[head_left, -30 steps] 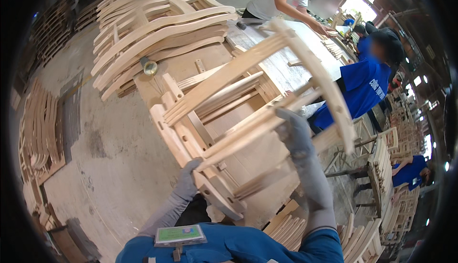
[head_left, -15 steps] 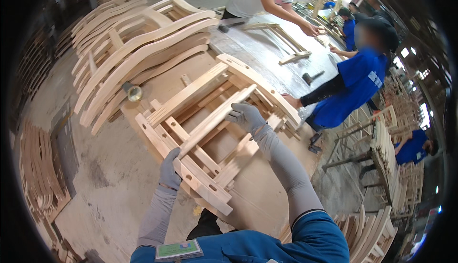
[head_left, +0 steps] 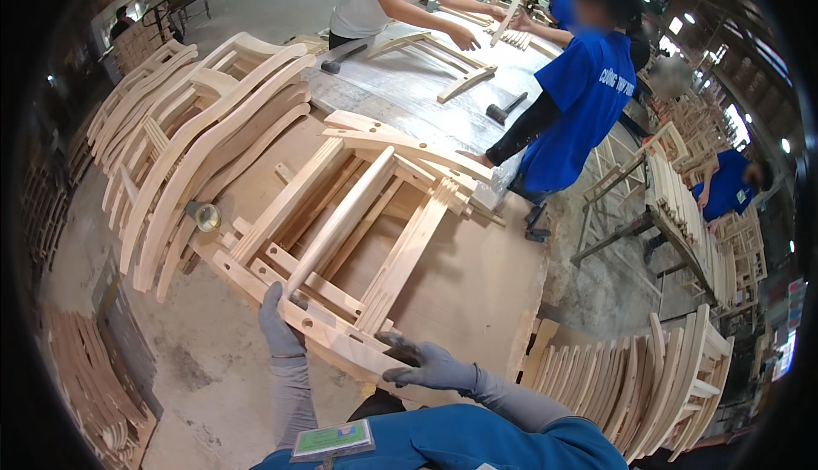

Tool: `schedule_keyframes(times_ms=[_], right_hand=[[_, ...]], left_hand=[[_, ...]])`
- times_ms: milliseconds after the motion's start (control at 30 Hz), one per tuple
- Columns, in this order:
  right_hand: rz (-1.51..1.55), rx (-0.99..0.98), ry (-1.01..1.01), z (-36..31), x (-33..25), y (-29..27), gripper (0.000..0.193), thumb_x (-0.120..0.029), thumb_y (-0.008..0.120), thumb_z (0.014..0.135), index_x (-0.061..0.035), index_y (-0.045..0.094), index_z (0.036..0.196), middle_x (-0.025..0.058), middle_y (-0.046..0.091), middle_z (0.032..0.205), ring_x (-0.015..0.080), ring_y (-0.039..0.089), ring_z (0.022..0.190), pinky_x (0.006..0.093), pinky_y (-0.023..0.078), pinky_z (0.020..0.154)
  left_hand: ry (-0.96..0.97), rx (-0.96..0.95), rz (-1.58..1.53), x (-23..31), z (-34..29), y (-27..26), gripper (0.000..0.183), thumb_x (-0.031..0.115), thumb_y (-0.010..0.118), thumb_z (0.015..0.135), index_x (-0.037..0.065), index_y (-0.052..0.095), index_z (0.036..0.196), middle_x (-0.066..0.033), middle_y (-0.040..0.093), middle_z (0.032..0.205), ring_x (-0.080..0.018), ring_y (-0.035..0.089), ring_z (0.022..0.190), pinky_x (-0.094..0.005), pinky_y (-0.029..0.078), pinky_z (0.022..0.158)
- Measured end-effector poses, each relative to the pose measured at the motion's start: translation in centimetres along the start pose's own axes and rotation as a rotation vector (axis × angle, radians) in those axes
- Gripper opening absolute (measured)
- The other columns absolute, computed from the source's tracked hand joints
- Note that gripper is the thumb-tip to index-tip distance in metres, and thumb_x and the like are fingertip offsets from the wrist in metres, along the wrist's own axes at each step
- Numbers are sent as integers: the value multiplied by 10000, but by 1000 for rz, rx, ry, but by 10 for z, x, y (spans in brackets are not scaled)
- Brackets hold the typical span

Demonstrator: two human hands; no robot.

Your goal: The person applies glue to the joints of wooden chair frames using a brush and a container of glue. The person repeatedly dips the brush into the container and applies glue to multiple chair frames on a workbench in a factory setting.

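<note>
A pale wooden chair-like frame, made of several rails, lies on a brown board before me. One rounded wooden bar runs lengthwise over the openings between the rails, its near end beside my left fingertips. My left hand, in a grey glove, is closed on the near wooden rail, which has dark oval holes. My right hand, gloved too with darkened fingertips, is closed round the right end of that same rail. A curved wooden rail lies at the frame's far end.
Stacked curved wooden frames stand at left, by a small metal cup-like object. A mallet lies on the grey table, where people in white and blue shirts work. More frames stand at right.
My right hand has left the middle of the rounded bar and come down to the near rail's right end. My left hand stays at the rail. The view has shifted rightward.
</note>
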State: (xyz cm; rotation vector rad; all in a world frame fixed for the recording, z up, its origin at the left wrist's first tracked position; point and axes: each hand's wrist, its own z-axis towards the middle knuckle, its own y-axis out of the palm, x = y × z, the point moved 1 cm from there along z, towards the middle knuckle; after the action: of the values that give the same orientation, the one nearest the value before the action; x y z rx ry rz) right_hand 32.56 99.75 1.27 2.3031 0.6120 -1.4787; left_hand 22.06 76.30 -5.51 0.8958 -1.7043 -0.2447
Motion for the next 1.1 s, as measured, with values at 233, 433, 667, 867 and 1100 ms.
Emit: schedule_keyframes(times_ms=[233,433,667,867,1100], right_hand=[[-365,119,-291,14,27,17,703,-199,616,788,-95,252,1380,220,516,1157,338,534,1035,384,428,885],[-513,169,-115,-10,-2,5,667,-164,598,767,-104,283,1352,222,532,1114,371,547,968,413,448,836],[-596,324,-313,17,26,-28,584,-258,587,803,-107,345,1313,184,553,1109,353,561,958,402,442,835],[-850,511,-619,-51,63,-41,522,-332,519,865,-25,395,1267,191,424,1289,339,424,1182,402,382,957],[-713,1144,-521,-307,74,-77,414,-206,618,822,-45,508,1188,156,477,1250,314,425,1199,379,375,977]], left_hand=[[198,-49,95,16,-19,33,178,193,570,839,34,534,910,-40,527,631,-121,534,498,-237,462,464],[197,-62,18,13,-28,53,252,152,584,824,14,497,1016,-60,547,724,-138,549,523,-259,485,467],[257,-174,143,-17,14,49,374,208,599,836,-27,486,1104,-125,565,990,-220,577,861,-308,492,748],[810,75,1336,-54,-22,55,346,194,490,895,-32,487,1156,-152,527,1139,-285,500,1039,-359,419,881],[655,-131,1105,-81,-99,62,457,322,386,925,31,469,1268,-204,267,1405,-301,294,1289,-411,336,1013]])
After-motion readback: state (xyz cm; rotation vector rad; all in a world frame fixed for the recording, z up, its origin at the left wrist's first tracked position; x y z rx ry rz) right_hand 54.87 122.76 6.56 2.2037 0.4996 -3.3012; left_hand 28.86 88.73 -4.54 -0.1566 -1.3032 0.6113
